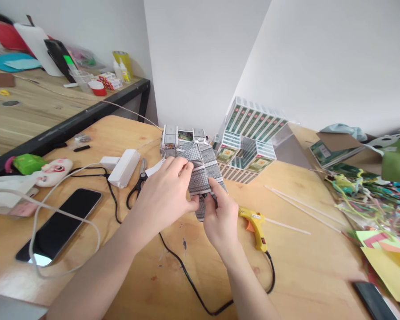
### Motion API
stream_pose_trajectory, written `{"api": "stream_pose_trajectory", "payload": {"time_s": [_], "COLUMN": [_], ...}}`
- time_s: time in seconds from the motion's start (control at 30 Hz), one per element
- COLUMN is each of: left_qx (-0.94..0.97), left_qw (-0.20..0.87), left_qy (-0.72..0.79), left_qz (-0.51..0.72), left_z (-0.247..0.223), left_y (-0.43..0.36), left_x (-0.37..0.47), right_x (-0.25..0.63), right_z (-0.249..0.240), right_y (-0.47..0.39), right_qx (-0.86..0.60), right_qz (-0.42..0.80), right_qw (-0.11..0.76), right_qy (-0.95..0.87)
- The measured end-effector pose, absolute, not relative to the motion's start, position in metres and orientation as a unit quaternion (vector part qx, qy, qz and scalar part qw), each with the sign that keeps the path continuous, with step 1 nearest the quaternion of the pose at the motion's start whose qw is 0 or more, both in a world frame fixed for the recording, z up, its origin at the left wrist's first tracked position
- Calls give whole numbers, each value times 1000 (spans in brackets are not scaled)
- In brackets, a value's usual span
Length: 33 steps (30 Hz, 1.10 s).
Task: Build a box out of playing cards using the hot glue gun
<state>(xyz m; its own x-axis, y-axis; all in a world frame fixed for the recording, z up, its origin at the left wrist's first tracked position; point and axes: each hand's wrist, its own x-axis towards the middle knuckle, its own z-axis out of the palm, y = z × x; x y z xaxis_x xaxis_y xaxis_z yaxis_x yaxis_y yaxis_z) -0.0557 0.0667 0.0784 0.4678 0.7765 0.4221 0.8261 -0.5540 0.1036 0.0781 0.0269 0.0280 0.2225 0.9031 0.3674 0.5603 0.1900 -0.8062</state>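
A grey patterned cardboard piece [200, 175] is held between my two hands over the wooden table. My left hand [166, 186] has its fingers bent at the piece's left edge, thumb pointing toward its lower part. My right hand [222, 213] pinches the lower right edge with thumb and forefinger. Behind the piece is a grey patterned box structure [171, 135], partly covered by it. Black scissors [140, 182] lie left of my left hand, beside a white paper strip. The yellow glue gun [256, 226] lies just right of my right hand.
Green and white packs [260, 122] are stacked at the back. A phone [62, 224], a white power block [125, 168] and looping cables lie left. Glue sticks [303, 209], colourful scraps [370, 195] and another phone [373, 300] are right. A second table [70, 104] stands back left.
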Motion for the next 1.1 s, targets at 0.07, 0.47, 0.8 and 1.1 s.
{"api": "stream_pose_trajectory", "payload": {"time_s": [0.07,0.47,0.8,1.1], "left_qx": [-853,-836,-822,-807], "left_qw": [55,-5,-47,-123], "left_qy": [-471,-507,-525,-487], "left_qz": [-219,-209,-215,-310], "left_z": [78,75,72,73], "left_y": [67,67,64,65], "left_x": [-54,-50,-48,-58], "right_x": [78,81,81,87], "right_z": [27,27,30,34], "right_y": [27,28,27,27], "right_qx": [-607,-623,-636,-618], "right_qz": [152,129,158,204], "right_qw": [487,470,450,486], "right_qy": [-609,-612,-607,-584]}}
